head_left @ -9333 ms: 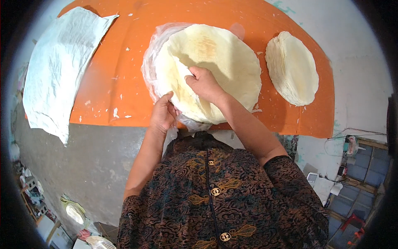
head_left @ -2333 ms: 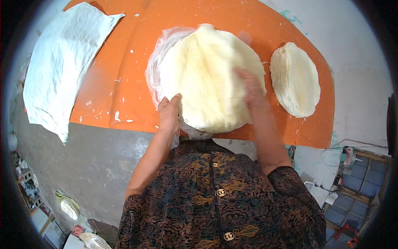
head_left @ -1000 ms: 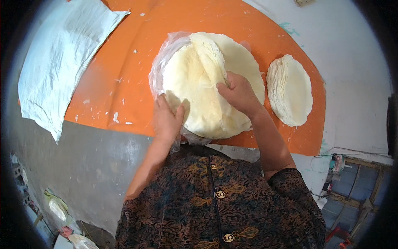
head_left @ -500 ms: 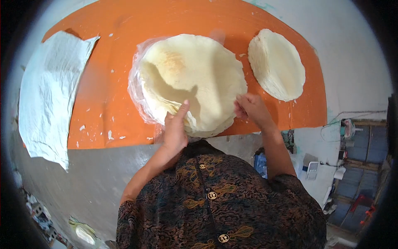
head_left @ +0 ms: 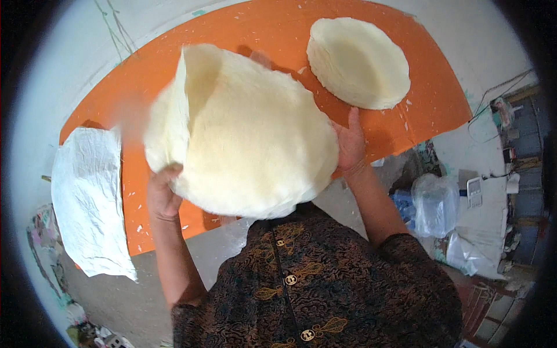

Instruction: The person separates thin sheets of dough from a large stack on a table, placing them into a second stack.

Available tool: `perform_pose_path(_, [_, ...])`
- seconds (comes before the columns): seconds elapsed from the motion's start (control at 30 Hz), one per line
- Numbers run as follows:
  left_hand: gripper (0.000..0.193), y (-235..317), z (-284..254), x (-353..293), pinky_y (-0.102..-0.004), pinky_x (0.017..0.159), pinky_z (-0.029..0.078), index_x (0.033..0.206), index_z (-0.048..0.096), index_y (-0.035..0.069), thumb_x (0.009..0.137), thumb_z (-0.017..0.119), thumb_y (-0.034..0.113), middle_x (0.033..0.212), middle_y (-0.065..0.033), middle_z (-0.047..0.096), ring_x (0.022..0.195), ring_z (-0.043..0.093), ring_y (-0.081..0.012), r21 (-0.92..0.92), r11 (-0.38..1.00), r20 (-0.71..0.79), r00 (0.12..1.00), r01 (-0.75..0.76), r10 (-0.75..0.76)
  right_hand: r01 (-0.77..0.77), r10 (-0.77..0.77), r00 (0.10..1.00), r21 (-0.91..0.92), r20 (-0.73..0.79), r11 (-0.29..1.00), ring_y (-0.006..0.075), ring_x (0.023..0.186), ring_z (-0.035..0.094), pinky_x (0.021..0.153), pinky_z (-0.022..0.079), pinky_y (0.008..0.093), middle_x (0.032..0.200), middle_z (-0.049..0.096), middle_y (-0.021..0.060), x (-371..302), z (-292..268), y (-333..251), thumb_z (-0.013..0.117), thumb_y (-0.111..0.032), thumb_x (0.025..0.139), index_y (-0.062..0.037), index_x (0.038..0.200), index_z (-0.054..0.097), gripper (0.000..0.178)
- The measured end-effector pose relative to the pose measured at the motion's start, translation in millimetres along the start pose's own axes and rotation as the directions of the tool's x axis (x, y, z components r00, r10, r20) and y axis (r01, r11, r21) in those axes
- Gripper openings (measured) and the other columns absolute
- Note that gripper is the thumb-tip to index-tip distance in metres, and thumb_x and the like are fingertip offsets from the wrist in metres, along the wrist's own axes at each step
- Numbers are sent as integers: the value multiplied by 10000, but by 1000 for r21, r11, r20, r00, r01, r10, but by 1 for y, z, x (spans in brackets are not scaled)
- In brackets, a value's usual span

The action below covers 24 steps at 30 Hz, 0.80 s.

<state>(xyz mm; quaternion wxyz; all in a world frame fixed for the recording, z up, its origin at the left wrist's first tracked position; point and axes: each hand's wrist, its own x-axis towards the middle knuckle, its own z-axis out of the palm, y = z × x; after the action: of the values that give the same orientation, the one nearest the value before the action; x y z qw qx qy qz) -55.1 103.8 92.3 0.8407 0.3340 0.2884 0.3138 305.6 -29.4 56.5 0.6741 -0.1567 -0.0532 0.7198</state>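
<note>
Between my two hands is a large stack of thin, pale round flatbreads (head_left: 255, 133), tilted and bulging over the orange table. Its left side is folded over in a flap. My left hand (head_left: 164, 191) grips the lower left edge, with the thumb on top. At the right edge, my right hand (head_left: 351, 142) holds the stack with its thumb stretched out and its fingers hidden beneath. A second, smaller-looking stack of flatbreads (head_left: 360, 64) lies at the far right, just beyond my right hand, and nothing touches it.
A white cloth (head_left: 93, 203) hangs over the left end of the orange table (head_left: 423, 75). White crumbs are scattered on the tabletop. To the right, below table height, are a clear plastic bag (head_left: 435, 206) and a white handheld device (head_left: 474, 192). A wall borders the table's far side.
The large stack has come up off the table toward me. My left hand has shifted left along its edge, and my right hand has opened from a pinch and slid under the right side.
</note>
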Motion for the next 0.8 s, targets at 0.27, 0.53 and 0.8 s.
perform_pose_path(0.27, [565, -131, -49, -42, -437, 895, 484, 1329, 425, 3, 906, 567, 351, 1251, -131, 553, 1107, 560, -262, -226, 971, -396, 918, -83, -14, -154, -162, 894, -627, -417, 764, 259, 1015, 595, 901, 488, 381, 1157, 579, 153, 31, -67, 37, 579, -30, 816, 37, 1253, 448, 460])
perform_pose_path(0.53, [456, -119, -30, 1, -453, 845, 517, 1235, 481, -37, 899, 578, 255, 1171, -143, 591, 1051, 594, -264, -132, 990, -565, 824, -55, -29, -179, -263, 860, -741, -437, 647, 263, 984, 595, 845, 506, 368, 1148, 571, 178, 67, -32, 10, 580, -33, 792, 50, 1253, 452, 485])
perform_pose_path(0.8, [438, -93, -22, 19, -454, 945, 459, 1256, 487, 25, 900, 566, 268, 1244, -134, 561, 1134, 545, -282, -373, 928, -484, 858, -22, -174, 167, 3, 983, -899, 182, -406, 360, 1261, 398, 1030, 362, 399, 1379, 373, 227, 38, 5, 47, 715, -204, 726, -65, 1351, 404, 711])
